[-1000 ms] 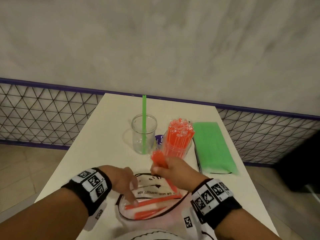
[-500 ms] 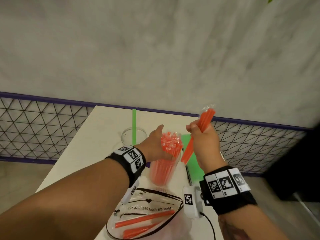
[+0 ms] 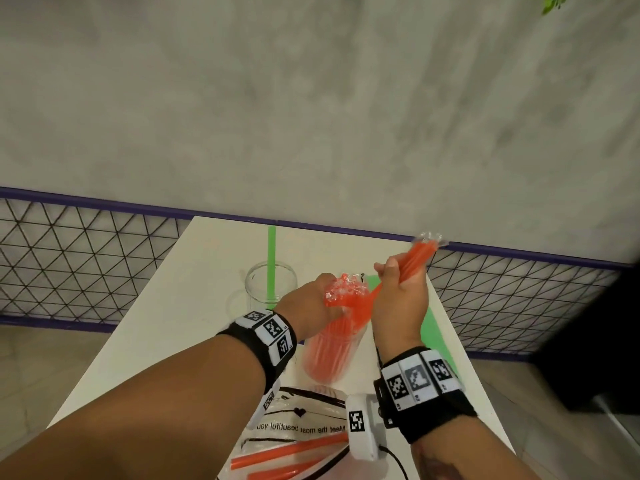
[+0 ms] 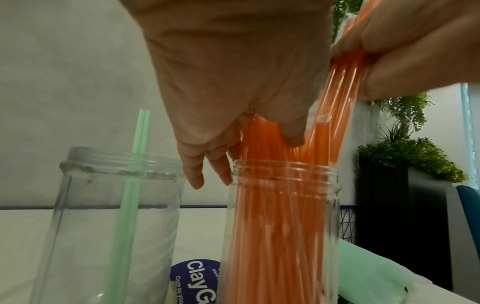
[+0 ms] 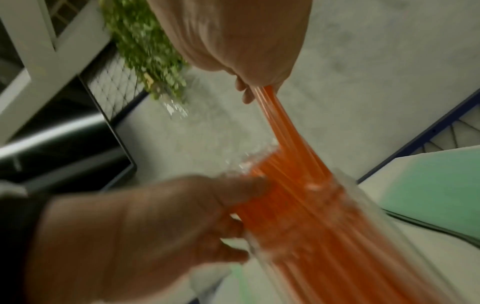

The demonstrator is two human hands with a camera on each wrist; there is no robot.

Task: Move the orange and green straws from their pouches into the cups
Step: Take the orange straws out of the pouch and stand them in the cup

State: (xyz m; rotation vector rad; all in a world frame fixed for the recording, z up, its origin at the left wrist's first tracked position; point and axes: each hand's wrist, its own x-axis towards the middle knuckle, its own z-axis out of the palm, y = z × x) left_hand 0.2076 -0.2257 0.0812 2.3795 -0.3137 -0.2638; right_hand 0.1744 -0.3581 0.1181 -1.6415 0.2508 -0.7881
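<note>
A clear cup (image 3: 329, 358) packed with orange straws (image 4: 280, 226) stands mid-table. My left hand (image 3: 313, 306) grips that bundle just above the rim, thumb in front and fingers behind. My right hand (image 3: 398, 296) grips a small bunch of orange straws (image 3: 417, 259), tilted up to the right, its lower ends among the straws at the cup's mouth. To the left is a second clear cup (image 3: 256, 289) holding green straws (image 3: 272, 251). The orange pouch (image 3: 301, 427) lies nearest me with a few orange straws (image 3: 287, 452) inside. The green pouch (image 3: 433, 327) lies at the right.
The white table (image 3: 194, 306) ends at a grey wall with a purple-railed wire mesh (image 3: 86, 265). A blue round label (image 4: 197, 283) lies between the cups. Dark furniture and plants (image 4: 405, 156) stand to the right of the table.
Both hands have left the orange pouch. My right hand lifted a bunch of orange straws up to the cup, and my left hand moved forward and took hold of the straws standing in it.
</note>
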